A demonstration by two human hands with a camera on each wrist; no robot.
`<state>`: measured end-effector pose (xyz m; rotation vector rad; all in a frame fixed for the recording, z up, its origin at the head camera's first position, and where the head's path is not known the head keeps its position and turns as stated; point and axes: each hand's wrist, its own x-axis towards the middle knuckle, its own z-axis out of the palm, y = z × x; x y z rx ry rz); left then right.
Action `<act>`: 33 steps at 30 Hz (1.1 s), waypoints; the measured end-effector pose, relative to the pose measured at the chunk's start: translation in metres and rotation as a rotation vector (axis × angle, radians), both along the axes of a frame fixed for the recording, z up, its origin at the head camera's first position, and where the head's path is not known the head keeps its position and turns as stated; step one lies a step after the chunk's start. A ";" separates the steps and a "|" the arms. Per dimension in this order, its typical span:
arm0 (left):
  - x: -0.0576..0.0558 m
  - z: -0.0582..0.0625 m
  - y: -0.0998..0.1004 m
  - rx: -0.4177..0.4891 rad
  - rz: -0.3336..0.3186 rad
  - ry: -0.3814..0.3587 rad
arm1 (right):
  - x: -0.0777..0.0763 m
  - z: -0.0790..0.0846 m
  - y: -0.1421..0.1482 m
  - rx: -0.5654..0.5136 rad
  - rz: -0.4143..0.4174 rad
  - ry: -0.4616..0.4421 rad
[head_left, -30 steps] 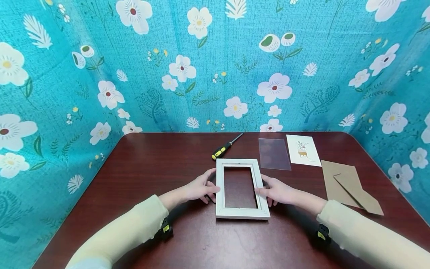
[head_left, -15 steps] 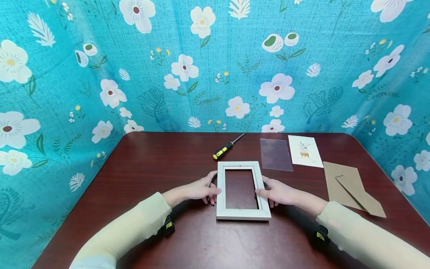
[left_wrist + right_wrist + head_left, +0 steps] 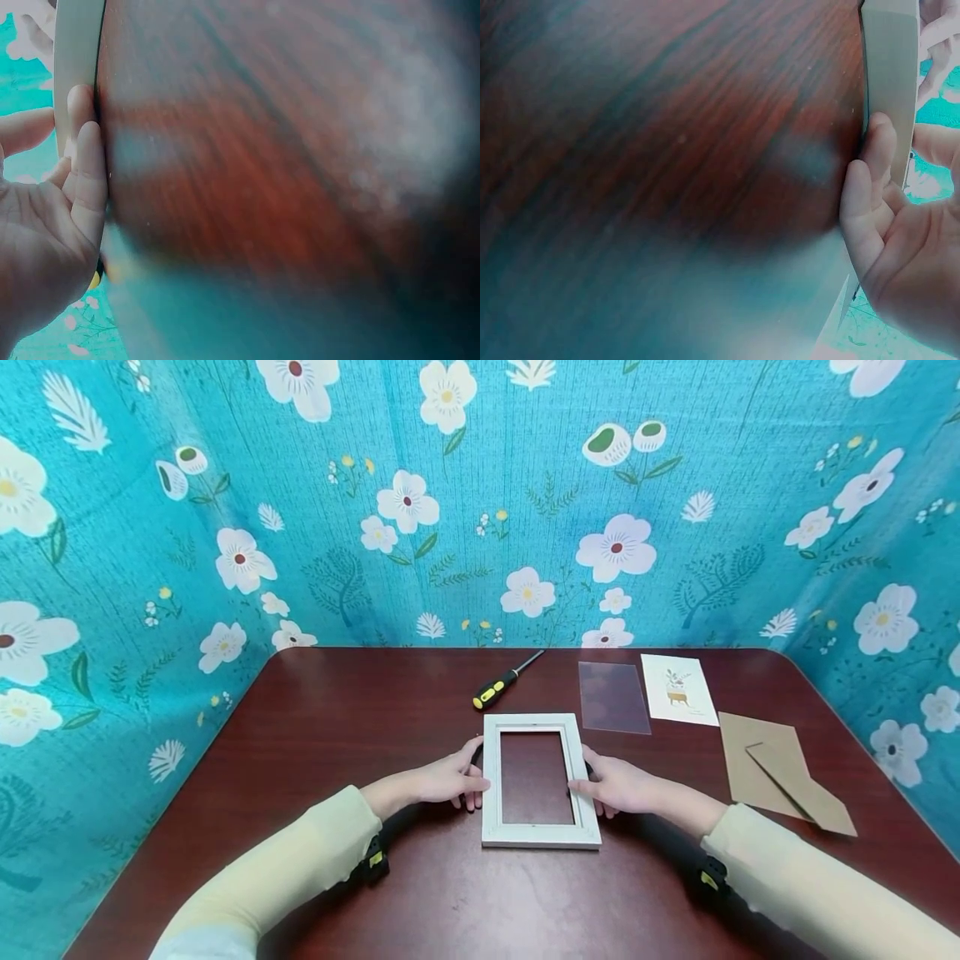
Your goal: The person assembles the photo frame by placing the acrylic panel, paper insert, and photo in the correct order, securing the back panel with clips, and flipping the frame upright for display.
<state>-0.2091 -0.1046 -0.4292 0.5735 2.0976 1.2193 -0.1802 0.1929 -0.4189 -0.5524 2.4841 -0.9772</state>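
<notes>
A white picture frame [image 3: 540,836] lies in front of the person, with the bare tabletop showing through its opening. My left hand [image 3: 447,778] holds its left side, thumb at the upper edge and fingers low along the outside. Opposite, my right hand [image 3: 624,785] grips the right side, its thumb over the front face. In the left wrist view the fingers of the left hand [image 3: 45,232] lie along the frame's side [image 3: 78,45], close to the table. The right wrist view has the right hand [image 3: 915,255] likewise against the frame's outer side [image 3: 891,60].
Behind the frame lies a black-and-yellow screwdriver [image 3: 491,692]. To the right on the dark wooden table [image 3: 337,718] are a clear plastic sheet [image 3: 615,697], a card with a plant picture [image 3: 678,691] and a brown backing board [image 3: 765,768] with a stand leg. A floral curtain [image 3: 465,510] encloses the table.
The head view shifts slightly. Both hands stay on the sides of the picture frame, which keeps its place on the table.
</notes>
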 end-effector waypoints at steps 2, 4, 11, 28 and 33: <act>-0.001 0.001 0.000 0.001 0.001 0.001 | -0.002 -0.001 0.001 -0.021 0.007 -0.001; -0.002 0.002 0.000 -0.002 0.003 -0.003 | -0.004 -0.001 0.002 -0.044 0.010 -0.011; -0.007 0.005 0.001 -0.001 -0.005 -0.086 | -0.004 -0.004 0.005 -0.096 0.007 -0.038; -0.062 0.012 0.013 -0.112 0.083 -0.090 | -0.005 -0.008 0.008 -0.163 0.016 -0.077; -0.061 0.009 0.017 -0.090 0.087 -0.064 | -0.005 -0.006 0.008 -0.170 0.013 -0.091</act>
